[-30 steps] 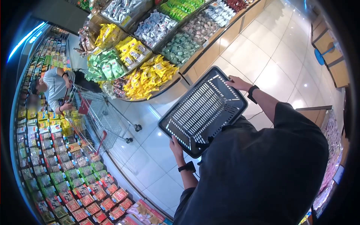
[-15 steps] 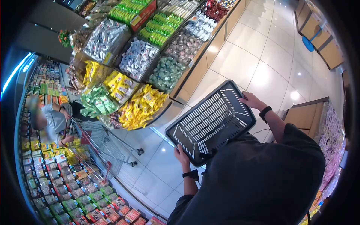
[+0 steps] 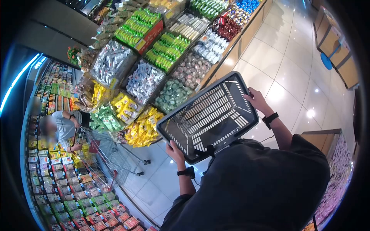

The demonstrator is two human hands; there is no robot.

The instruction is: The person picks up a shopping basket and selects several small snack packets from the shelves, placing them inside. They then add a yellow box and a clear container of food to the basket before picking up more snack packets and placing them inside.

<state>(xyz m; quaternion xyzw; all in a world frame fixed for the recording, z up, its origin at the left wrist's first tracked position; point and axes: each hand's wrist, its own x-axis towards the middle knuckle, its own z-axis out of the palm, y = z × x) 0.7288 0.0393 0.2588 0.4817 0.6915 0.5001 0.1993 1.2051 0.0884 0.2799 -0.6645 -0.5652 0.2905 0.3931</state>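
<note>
A dark plastic shopping basket (image 3: 210, 148) with slotted walls and floor is held in front of my body, with nothing visible inside it. My left hand (image 3: 176, 153) grips its near left rim, thumb over the edge. On the opposite end, my right hand (image 3: 257, 101) is closed on the rim at the right. Black bands circle both wrists. Beyond the basket's far edge lie yellow snack packets (image 3: 143, 129) and green wrapped sweets (image 3: 173, 94) in a display stand.
Several bins of wrapped snacks (image 3: 165, 50) fill the wood-sided display ahead. At left, a person (image 3: 67, 127) holds a metal shopping cart (image 3: 111, 150) beside shelves of packaged goods (image 3: 84, 204). Tiled floor (image 3: 269, 65) runs along the right, past a wooden counter (image 3: 322, 140).
The basket and both my hands have shifted slightly left and up in view. More of the display's far bins shows, and the person with the cart appears a little lower and further right.
</note>
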